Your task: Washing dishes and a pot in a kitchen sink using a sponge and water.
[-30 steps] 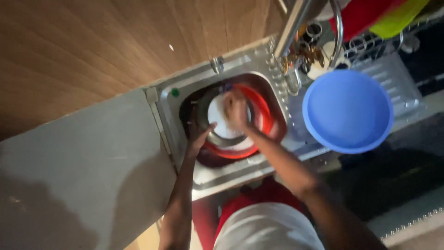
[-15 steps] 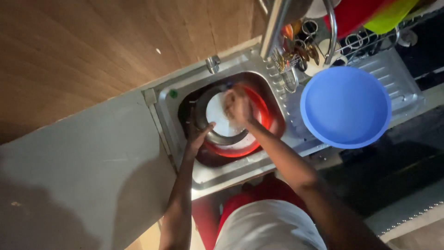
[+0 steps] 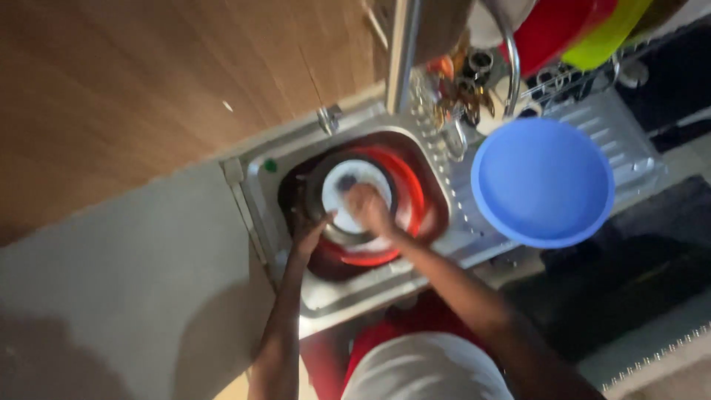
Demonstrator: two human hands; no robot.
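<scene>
The fingers of the right hand (image 3: 368,207) are curling down onto the pale inside of a round dark-rimmed dish (image 3: 348,198), bunched together as if pressing something against it, though motion blur is smearing them and I cannot tell whether a sponge or cloth is sitting under them. The left hand (image 3: 309,231) is gripping the near-left rim of that dish, fingers wrapped over the edge, seemingly to steady it while the other hand is working on its surface. The dish is sitting tilted inside a red basin (image 3: 404,194), which is resting in the bowl of a steel sink (image 3: 355,296), so any water is staying inside the basin. Just to the right, a blue plastic bowl (image 3: 543,180) is lying open side up on the ribbed draining board (image 3: 629,141), apart from both hands. Farther off, cutlery (image 3: 455,92) is standing in a holder, and red and yellow-green dishes (image 3: 578,30) are leaning in a rack, cut off by the top edge. A steel upright (image 3: 404,52) is crossing the far side of the sink; where it is ending is out of sight. A grey counter (image 3: 126,296) is spreading to the left below a wooden wall (image 3: 148,81). The room is dim, and the person's forearms and pale clothing are covering the near edge of the sink
</scene>
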